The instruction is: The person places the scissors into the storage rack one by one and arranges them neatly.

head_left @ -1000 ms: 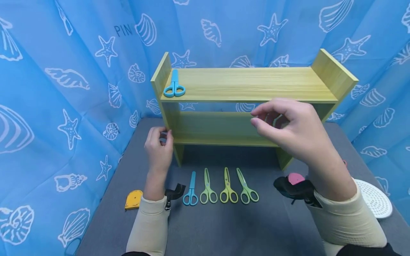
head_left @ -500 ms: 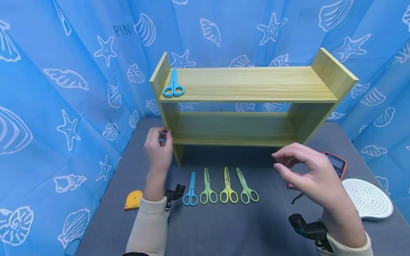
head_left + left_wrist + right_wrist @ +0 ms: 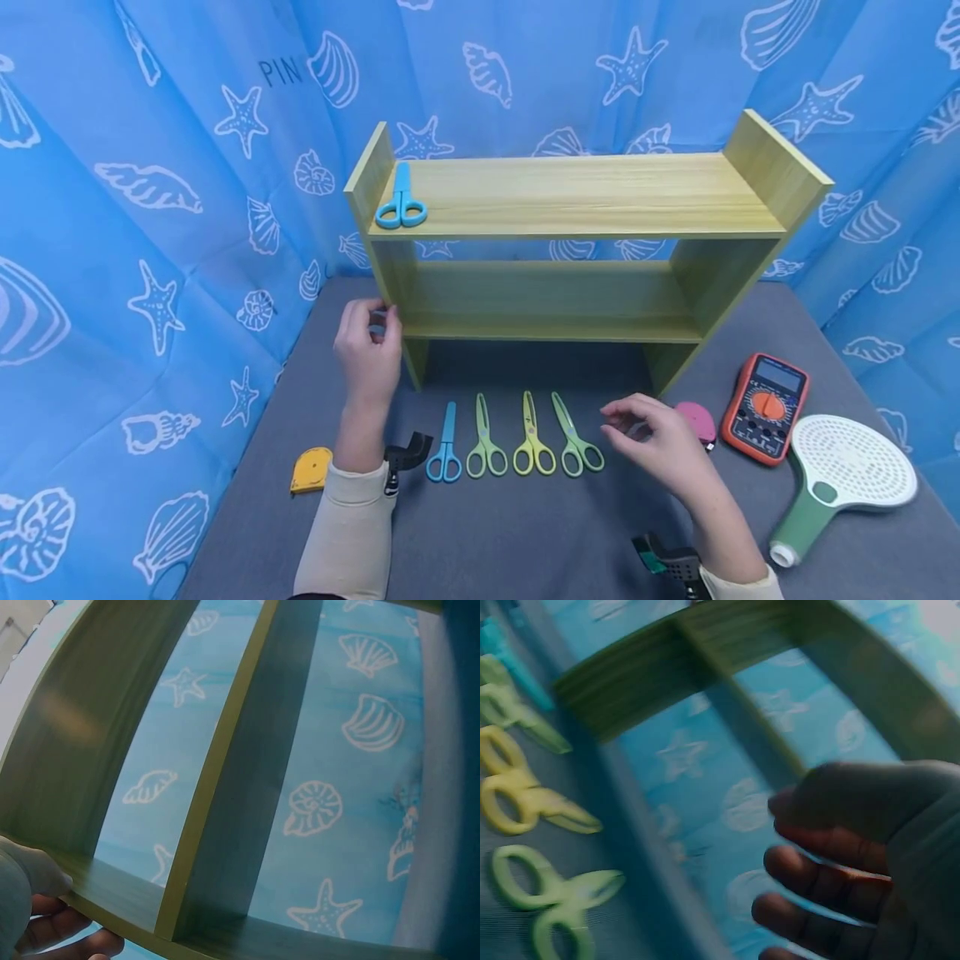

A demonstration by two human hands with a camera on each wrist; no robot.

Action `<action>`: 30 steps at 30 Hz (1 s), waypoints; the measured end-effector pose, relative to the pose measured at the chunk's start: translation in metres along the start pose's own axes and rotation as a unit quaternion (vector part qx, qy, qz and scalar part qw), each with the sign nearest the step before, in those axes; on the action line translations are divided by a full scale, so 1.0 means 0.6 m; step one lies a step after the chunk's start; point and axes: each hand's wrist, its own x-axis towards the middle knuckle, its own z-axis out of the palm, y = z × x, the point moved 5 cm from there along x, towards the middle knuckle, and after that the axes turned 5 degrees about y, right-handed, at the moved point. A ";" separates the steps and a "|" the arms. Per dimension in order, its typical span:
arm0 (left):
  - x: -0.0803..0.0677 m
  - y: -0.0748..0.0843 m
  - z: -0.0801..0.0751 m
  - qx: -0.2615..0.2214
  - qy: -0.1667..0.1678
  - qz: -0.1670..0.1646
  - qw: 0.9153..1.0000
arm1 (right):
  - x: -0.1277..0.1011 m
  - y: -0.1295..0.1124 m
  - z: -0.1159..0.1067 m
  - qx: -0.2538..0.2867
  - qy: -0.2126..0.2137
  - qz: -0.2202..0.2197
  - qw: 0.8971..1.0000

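Lying in a row at the near edge of the wooden shelf unit (image 3: 585, 196), four pairs of scissors are pointing their closed blades toward the far side: light-blue scissors (image 3: 448, 427) at far left, then left light green scissors (image 3: 485, 435), yellow scissors (image 3: 531, 435) and right light green scissors (image 3: 573, 433), the last tilting its tip leftward. The green and yellow blades are showing a greyish inset within a coloured edge; all handles are forming paired loops. A second light-blue pair (image 3: 402, 200) is resting on the top board, against the left side panel.

The left hand (image 3: 367, 346) is gripping that panel near the lower board, thumb and fingers closing on its edge. The right hand (image 3: 656, 437) is hovering just right of the right light green scissors, its fingers curving loosely and leaving a narrow, unoccupied gap at the thumb.

The blue curtain (image 3: 187, 275) behind is displaying the letters "PIN" at far left. The orange-framed multimeter (image 3: 767, 408), at right between the pink tape measure (image 3: 696, 419) and the green-handled showerhead (image 3: 851, 462), is carrying lettering too small to read. Dark marks on the yellow blade are likewise appearing illegible.
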 end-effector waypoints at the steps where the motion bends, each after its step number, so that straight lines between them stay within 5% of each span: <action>1: 0.000 0.001 0.000 0.000 0.001 0.001 1.000 | -0.001 0.007 0.011 -0.013 -0.012 0.014 1.000; 8: -0.001 0.002 0.001 0.000 0.003 0.005 1.000 | -0.006 0.042 0.072 -0.135 -0.070 0.073 0.986; 14: -0.004 -0.001 0.001 -0.006 0.003 -0.002 1.000 | -0.014 0.062 0.097 -0.180 -0.076 0.107 0.975; 22: -0.004 0.002 0.000 -0.002 -0.001 -0.007 1.000 | -0.017 0.073 0.094 -0.157 -0.063 0.133 0.977; 30: -0.002 0.001 0.000 -0.002 -0.005 -0.007 1.000 | -0.023 0.042 0.043 -0.110 -0.061 0.143 0.982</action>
